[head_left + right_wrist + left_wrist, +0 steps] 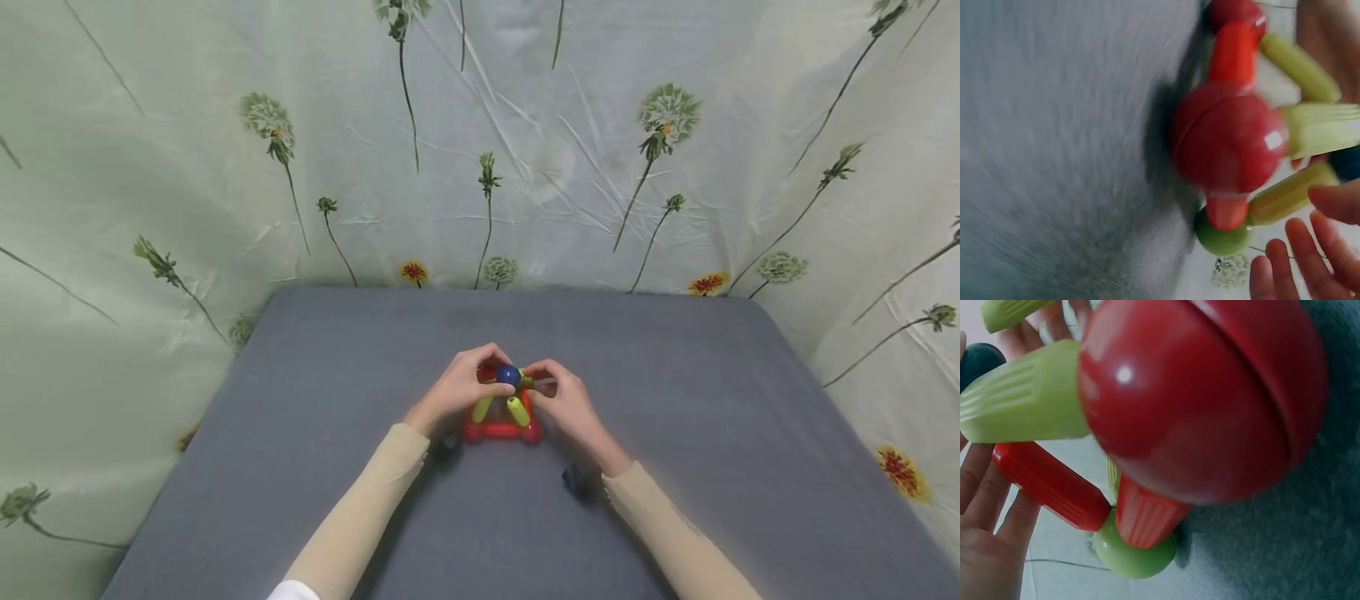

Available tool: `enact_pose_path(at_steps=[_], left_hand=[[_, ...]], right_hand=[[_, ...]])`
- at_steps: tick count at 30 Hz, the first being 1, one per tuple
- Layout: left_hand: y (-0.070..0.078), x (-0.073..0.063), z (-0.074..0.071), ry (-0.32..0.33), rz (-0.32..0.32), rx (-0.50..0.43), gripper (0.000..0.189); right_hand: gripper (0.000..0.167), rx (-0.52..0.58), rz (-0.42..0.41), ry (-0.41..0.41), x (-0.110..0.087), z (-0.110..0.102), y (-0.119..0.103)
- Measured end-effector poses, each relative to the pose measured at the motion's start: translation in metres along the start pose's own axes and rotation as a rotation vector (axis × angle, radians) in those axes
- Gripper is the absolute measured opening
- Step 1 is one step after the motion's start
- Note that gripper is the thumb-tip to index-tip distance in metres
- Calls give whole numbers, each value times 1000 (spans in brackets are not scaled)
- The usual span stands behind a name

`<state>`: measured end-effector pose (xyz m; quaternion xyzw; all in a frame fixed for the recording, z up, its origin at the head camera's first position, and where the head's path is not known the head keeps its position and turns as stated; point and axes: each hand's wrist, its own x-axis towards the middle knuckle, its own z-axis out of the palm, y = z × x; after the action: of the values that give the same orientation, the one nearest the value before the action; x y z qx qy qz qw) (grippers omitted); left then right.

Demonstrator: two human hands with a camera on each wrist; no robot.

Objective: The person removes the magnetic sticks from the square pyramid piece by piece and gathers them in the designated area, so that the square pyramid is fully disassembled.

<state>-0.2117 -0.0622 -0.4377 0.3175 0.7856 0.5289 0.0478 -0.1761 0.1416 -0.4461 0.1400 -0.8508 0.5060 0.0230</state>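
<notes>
On the table stands a toy frame of magnetic rods and balls: a red rod (498, 430) base with red balls (1204, 400) and a green ball (1219, 236) at its corners. Yellow-green rods (517, 410) lean up from it. Atop, my left hand (459, 390) holds a blue ball (508, 376) between thumb and fingers. From the other side, my right hand (564, 404) pinches a yellow-green rod (1291, 195) close to the ball; its thumb touches the rod's upper end in the right wrist view. Whether every rod meets the blue ball is hidden.
The grey tabletop (360, 350) spreads around the toy. Behind and beside it hangs a pale curtain (525, 183) printed with dandelions. Dark wrist cameras (579, 483) sit under both wrists, low over the table.
</notes>
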Motion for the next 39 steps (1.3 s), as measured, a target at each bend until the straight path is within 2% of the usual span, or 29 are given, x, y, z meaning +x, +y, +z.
enact_pose_path(at_steps=[3, 5, 7, 13, 14, 19, 21, 24, 28, 30, 33, 39], left_hand=[[0, 1, 3, -3, 2, -4, 24], [1, 1, 5, 2, -6, -12, 24], [7, 0, 5, 8, -21, -27, 23], [10, 1, 6, 34, -56, -68, 23], [5, 2, 7, 44, -55, -71, 23], [4, 3, 0, 107, -57, -91, 25], [1, 5, -6, 151, -66, -82, 28], [-7, 10, -18, 219, -112, -49, 32], [-22, 21, -32, 264, -225, 6, 31], [-30, 28, -37, 262, -278, 38, 29], [-43, 37, -41, 245, -336, 80, 27], [-58, 52, -44, 188, -377, 120, 28]], right_hand=[[24, -75, -68, -7, 9, 1, 4], [21, -94, -85, -4, 12, 2, 5], [19, -99, -89, 2, 14, 2, 6], [20, -96, -104, 1, 15, 2, 5], [20, -96, -109, 2, 15, 3, 5], [21, -75, -125, -9, 14, 4, 7], [21, -38, -94, -16, 14, 4, 8], [24, 42, 1, -32, 16, 2, 11], [29, 174, 128, -103, 20, -1, 17], [30, 207, 164, -151, 23, -3, 20], [28, 218, 198, -182, 25, -4, 25], [27, 277, 225, -199, 27, -5, 31]])
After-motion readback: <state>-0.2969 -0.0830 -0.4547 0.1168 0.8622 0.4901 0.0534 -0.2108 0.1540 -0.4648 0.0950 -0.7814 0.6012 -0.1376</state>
